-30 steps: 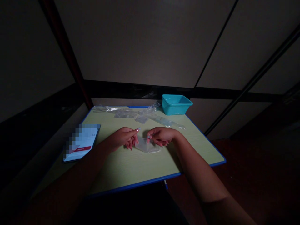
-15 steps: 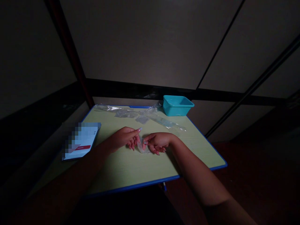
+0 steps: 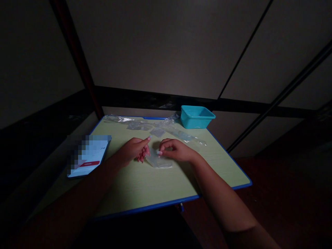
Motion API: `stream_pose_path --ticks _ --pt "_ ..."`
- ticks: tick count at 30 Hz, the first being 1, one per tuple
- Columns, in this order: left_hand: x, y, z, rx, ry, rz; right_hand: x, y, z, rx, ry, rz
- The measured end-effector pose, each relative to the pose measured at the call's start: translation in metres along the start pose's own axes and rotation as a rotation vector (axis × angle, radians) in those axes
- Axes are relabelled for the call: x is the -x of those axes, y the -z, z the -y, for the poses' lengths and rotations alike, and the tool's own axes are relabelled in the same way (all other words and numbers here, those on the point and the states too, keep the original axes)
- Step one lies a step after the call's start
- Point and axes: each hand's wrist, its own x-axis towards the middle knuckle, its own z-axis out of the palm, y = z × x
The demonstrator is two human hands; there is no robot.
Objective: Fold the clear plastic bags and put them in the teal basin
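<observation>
A small clear plastic bag [image 3: 161, 162] lies between my hands near the middle of the pale green table [image 3: 129, 190]. My left hand [image 3: 137, 149] is closed on the bag's left corner, thumb pointing up and right. My right hand [image 3: 171, 150] is at the bag's upper right edge, its thumb and forefinger pinched together on the plastic. Behind my hands, several clear plastic bags [image 3: 185, 134] lie in a loose spread across the back of the table.
A turquoise basket [image 3: 196, 121] stands at the table's back right corner. On the left lies a tablet [image 3: 94, 157] with a lit screen, partly pixelated. A wall with dark bands rises behind the table.
My hands have moved slightly apart and away from me. My right hand has lifted and turned, and more of the small bag shows, spread flatter.
</observation>
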Motion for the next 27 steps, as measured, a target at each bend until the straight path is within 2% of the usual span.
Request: stream_pose_path --ticks 4,8,12,20,27 --pt "0.000 0.003 0.002 -0.012 -0.025 -0.063 0.000 -0.007 0.010 0.083 0.110 0.123" --pt "0.001 0.006 0.000 -0.022 -0.044 -0.140 -0.001 -0.011 0.006 0.146 0.153 0.137" --pt "0.000 0.006 0.001 -0.033 -0.072 -0.181 -0.002 -0.016 0.005 0.109 0.195 0.155" --pt "0.000 0.005 0.000 0.009 -0.097 -0.180 -0.003 -0.021 0.002 0.161 0.222 0.139" --pt "0.002 0.000 0.001 0.094 -0.145 -0.057 -0.003 -0.027 -0.006 0.211 0.243 0.144"
